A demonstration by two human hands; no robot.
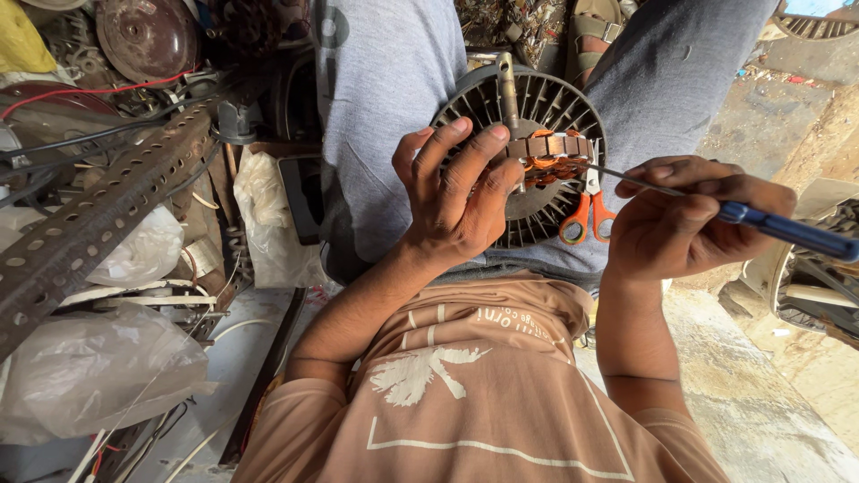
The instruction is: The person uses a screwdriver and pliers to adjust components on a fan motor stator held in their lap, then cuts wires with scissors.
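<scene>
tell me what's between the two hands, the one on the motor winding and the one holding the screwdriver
In the head view, orange-handled scissors lie between the left hand and right hand, on the finned motor housing; the screwdriver shaft passes above them toward the winding.

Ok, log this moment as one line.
left hand: grips copper-wound motor stator | right hand: holds blue-handled screwdriver, tip at windings | orange-handled scissors on lap

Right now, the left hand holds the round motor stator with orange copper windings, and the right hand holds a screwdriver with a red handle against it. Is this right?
Not quite: the head view shows the screwdriver handle is blue, not red. The left hand holds the round motor stator with orange copper windings, and the right hand holds the blue-handled screwdriver with its thin metal shaft reaching to the windings.
</scene>
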